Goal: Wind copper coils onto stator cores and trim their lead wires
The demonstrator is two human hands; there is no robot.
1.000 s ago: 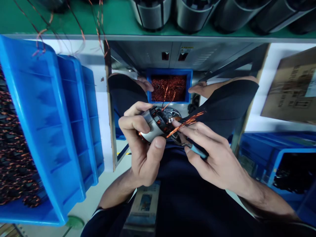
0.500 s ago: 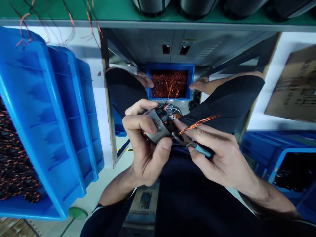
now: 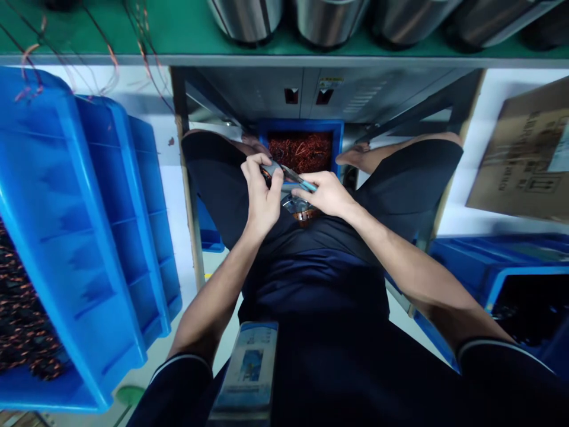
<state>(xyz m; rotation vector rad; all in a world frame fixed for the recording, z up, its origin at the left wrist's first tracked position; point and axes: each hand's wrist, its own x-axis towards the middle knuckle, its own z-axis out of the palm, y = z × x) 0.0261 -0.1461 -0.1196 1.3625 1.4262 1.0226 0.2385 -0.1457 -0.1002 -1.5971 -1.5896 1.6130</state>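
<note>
Above the near-left corner of the blue rectangular plastic bin (image 3: 341,148), as seen from the head, the left hand (image 3: 263,201) holds a grey metal cylindrical part with copper-coloured wire (image 3: 272,169). The left grip is curled around the part, with thumb and fingers bearing on its outer wall; no free gap is evident. The part appears tilted, but its exact axis cannot be read because the fingers cover much of it.

Above the near-right corner of the bin, the right hand (image 3: 329,193) holds a pair of metal pliers with light-blue handles (image 3: 300,180). The right grip is closed around the handles. The long axis of the pliers runs obliquely across the near side of the bin: handles toward the right, tips toward the left and slightly away from the body. The tips point at the right side of the part and lie just beside it; contact cannot be confirmed, nor can the spread of the jaws.

The part thus lies left of the pliers, inside the left grip. Reddish-brown wire pieces (image 3: 306,148) lie within the bin. Beyond the bin, the green-topped table (image 3: 186,32) carries silver metal cylinders (image 3: 331,21).
</note>
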